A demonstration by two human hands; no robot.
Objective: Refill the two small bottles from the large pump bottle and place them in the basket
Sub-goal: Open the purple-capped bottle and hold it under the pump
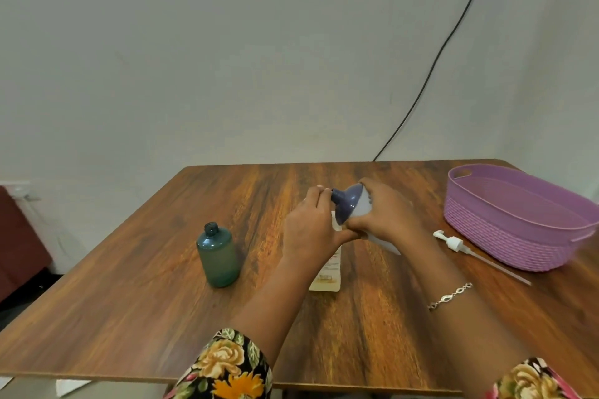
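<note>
- A brown wood-grain bench (129, 285) is shown set against a pale wall; all of the items below are carried on or held over it.
- A black cable (431, 74) is seen running down the wall to the far edge of the bench.
- A purple ribbed plastic basket (518, 230) with cut-out handles is placed at the right side of the bench; nothing is seen inside it.
- A large white bottle with a purple shoulder (351, 204) is held tilted above the middle of the bench, with its uncapped neck pointed left.
- The right hand (385, 214) is wrapped around the body of the large bottle.
- The left hand (308, 223) is curled over the top of the second small bottle, with its fingertips just beside the large bottle's neck.
- A small teal translucent bottle (217, 256) is stood upright and uncapped at the left, well apart from the basket.
- A small cream labelled bottle (327, 272) is rested with its base on the bench below the left hand; its upper part is hidden.
- A white pump head with a long dip tube (453, 242) is laid flat just beside the basket.
- A silver chain bracelet (450, 296) is worn on the right wrist.
</note>
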